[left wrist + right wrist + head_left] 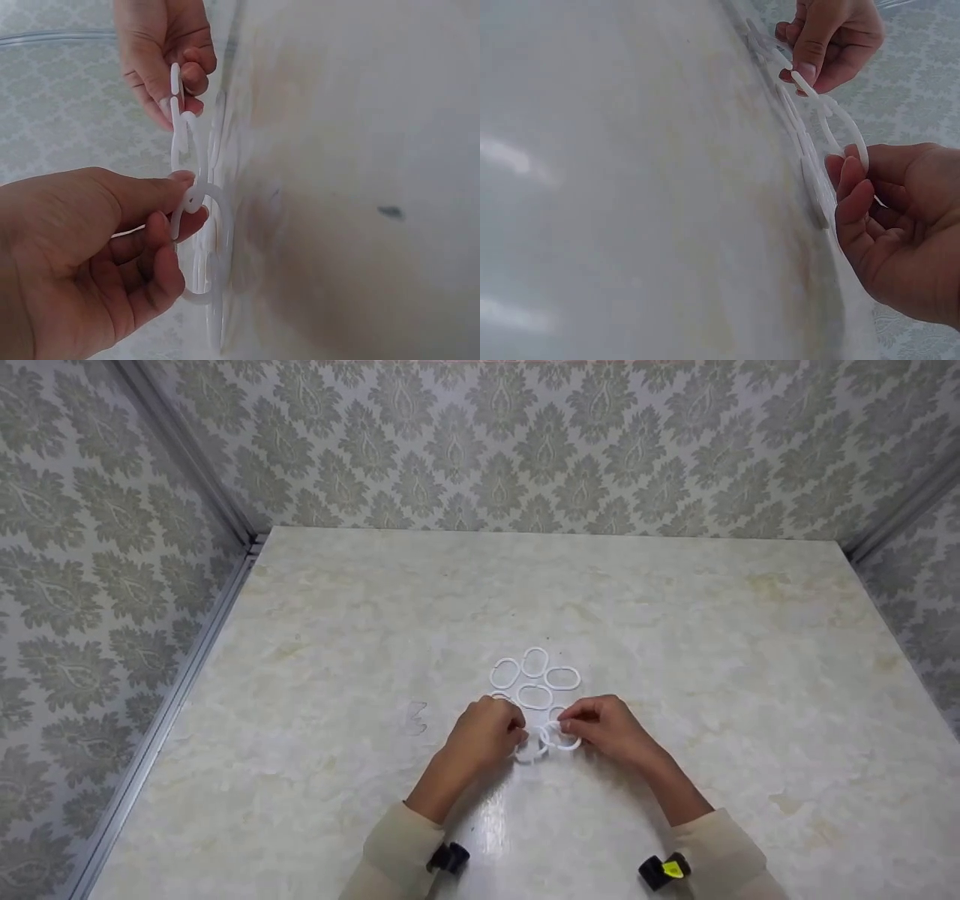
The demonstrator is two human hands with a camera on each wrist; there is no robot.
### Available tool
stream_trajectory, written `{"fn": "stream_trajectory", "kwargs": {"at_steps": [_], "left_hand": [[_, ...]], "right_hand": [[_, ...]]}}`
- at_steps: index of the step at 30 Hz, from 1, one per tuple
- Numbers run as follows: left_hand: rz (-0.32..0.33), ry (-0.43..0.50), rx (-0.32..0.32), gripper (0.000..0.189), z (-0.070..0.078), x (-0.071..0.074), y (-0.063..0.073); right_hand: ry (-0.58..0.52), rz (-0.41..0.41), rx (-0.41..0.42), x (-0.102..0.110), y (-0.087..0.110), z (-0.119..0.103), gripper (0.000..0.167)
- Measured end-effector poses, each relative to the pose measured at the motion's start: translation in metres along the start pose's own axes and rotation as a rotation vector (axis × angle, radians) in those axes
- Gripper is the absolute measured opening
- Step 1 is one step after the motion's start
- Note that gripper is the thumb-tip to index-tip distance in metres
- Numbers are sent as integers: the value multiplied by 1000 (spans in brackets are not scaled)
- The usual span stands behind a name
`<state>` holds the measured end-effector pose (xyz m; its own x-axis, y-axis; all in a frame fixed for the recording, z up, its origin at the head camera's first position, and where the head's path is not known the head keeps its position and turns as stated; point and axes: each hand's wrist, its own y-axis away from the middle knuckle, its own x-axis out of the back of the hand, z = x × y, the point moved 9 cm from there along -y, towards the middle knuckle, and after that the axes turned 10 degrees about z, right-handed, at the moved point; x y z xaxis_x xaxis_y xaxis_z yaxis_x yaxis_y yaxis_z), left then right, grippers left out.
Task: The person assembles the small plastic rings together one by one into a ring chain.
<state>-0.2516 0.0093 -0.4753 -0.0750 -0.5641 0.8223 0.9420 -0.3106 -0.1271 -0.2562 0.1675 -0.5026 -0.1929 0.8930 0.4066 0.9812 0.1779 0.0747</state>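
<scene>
**Two linked white rings (563, 749), one pinched in each hand**

From pale sleeves (401, 847) on the near side, the left hand (486, 727) and right hand (611, 731) angle inward, thumbs and fingertips closed on a ring each. The right ring (860, 139) lies roughly left to right along its long axis; the left ring (223, 217) I can't judge. Beyond, loose rings (534, 708) lie on the table (637, 607), the farthest pointing near to far.

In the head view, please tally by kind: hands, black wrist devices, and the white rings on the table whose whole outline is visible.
Left hand and right hand: 2
Black wrist devices: 2
Fully visible white rings on the table: 4
Total: 8
</scene>
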Motion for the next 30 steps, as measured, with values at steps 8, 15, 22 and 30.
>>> {"fn": "stream_trajectory", "kwargs": {"at_steps": [8, 15, 22, 30], "left_hand": [[-20, 40, -22, 18, 8, 1, -3], [17, 164, -20, 13, 12, 1, -7], [2, 155, -21, 13, 19, -4, -10], [32, 106, -70, 11, 27, -5, -13]], "right_hand": [[40, 3, 31, 1, -2, -3, 15], [21, 2, 40, 0, -1, -5, 13], [1, -6, 91, -2, 0, -11, 14], [-32, -14, 128, -3, -1, -14, 15]]}}
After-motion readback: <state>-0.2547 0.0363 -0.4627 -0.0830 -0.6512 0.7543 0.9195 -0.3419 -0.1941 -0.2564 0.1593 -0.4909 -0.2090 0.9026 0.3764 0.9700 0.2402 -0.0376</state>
